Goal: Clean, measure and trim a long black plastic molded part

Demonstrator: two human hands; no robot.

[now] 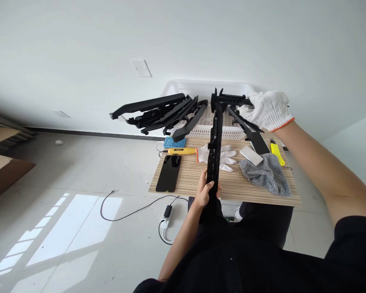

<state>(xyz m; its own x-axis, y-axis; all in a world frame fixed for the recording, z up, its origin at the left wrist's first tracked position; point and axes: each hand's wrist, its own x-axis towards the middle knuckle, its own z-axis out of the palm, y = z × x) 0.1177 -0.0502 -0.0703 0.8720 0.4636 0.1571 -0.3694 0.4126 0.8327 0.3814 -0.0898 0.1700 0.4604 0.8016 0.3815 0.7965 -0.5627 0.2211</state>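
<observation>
My bare left hand (205, 191) is wrapped round the lower end of a long black plastic trim piece (214, 150), which stands lengthwise over the table with its ribbed side showing. My right hand (266, 109), in a white knit glove with an orange cuff, is closed on the right end of another black plastic piece (233, 99) above the basket; its fingertips are partly hidden. The two pieces meet or overlap near their far ends; I cannot tell whether they touch. Several more black trim pieces (167, 110) lie across the left of the white plastic basket (198, 132).
On the striped wooden table (183, 185) lie a phone (168, 173), a yellow-handled tool (181, 151), a spare glove (227, 156), a grey cloth (266, 175), a white block (251, 155), and a yellow cutter (277, 154). A cable (134, 212) and power strip (165, 224) lie on the floor.
</observation>
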